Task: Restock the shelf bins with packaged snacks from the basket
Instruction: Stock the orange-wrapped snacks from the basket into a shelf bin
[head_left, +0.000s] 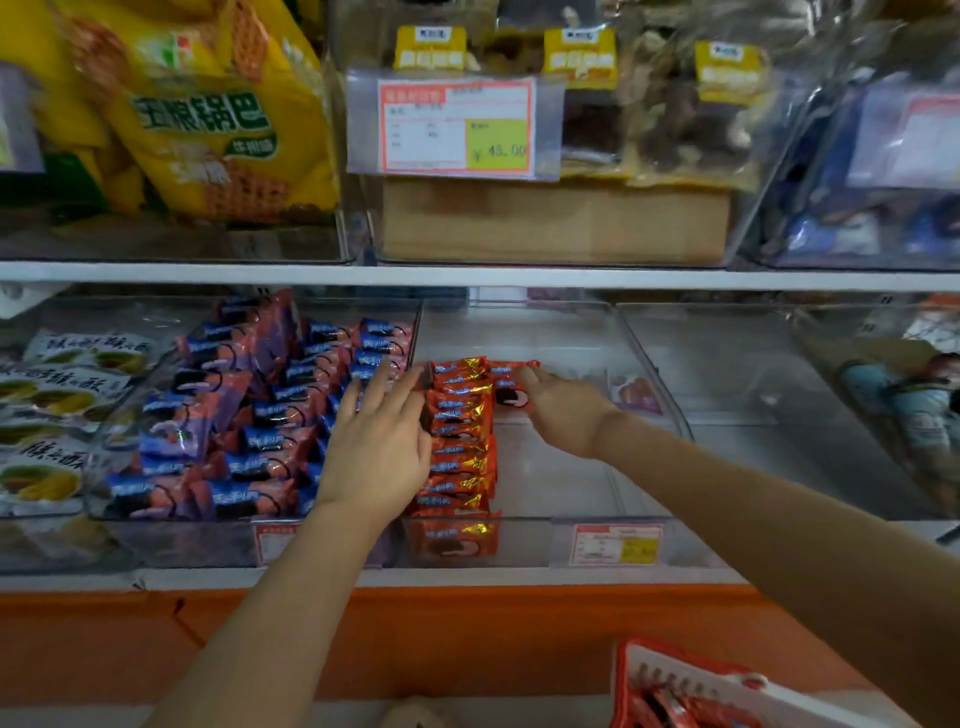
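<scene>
Head view: the left hand (376, 447) lies flat, fingers straight, against the row of orange foil-wrapped snack packets (460, 441) standing in the clear plastic shelf bin (571, 332). The right hand (558, 410) pinches one more orange packet (511, 395) at the row's far end. The red plastic basket (675, 680) sits low right, with packets inside.

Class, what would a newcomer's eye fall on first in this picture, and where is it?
First, the neat row of orange foil snack packets in the clear plastic bin at mid-shelf, with the left hand flat against it and the right hand gripping another orange packet at the back. Next, the large yellow snack bag on the upper shelf, left.
</scene>
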